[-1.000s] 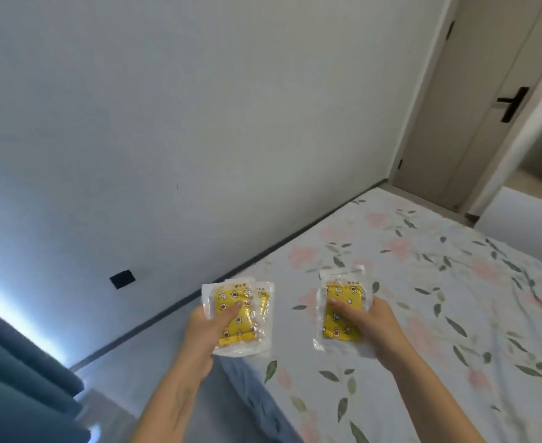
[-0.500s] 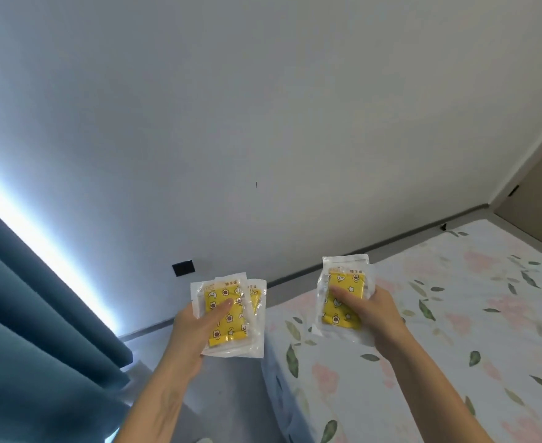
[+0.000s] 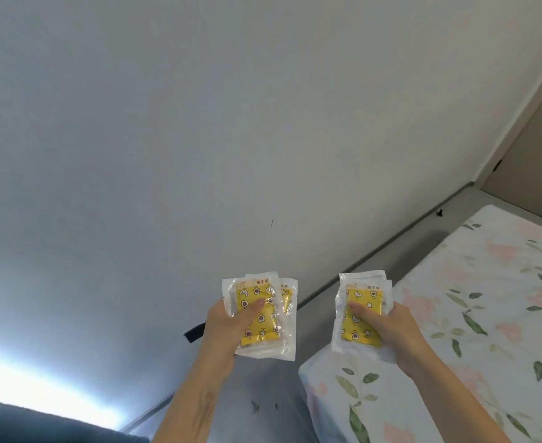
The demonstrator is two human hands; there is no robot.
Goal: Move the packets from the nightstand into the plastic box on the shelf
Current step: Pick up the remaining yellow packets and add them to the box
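The person is holding both arms forward at about the same height, each hand carrying packets. The left hand (image 3: pixel 228 327) is clamping a fanned stack of clear-edged packets with yellow printed centres, the left-hand packets (image 3: pixel 263 314); the thumb is pressing across the front of the top packet and the remaining fingers are lying hidden behind the stack, so this grip is closed on the packets. At least two packets are showing in this stack, one peeking out to the right of the front one; the exact count cannot be told. The right hand (image 3: pixel 388 330) is gripping the right-hand packets (image 3: pixel 364 310) in the same manner, thumb lying on the yellow panel and fingers curling behind, so this grip too is closed on its load. A second white edge is showing behind the front packet here.

The two stacks are standing apart, with open space between the grips. Below and to the right of the right grip, a bed (image 3: pixel 487 314) with a floral sheet is lying. Behind both grips, a plain pale wall (image 3: pixel 199 139) is filling the view. Below the left grip, a dark blue curtain (image 3: pixel 23 423) is showing beneath a strip of bright light. Far right of the right grip, a door frame (image 3: pixel 519 123) is showing.
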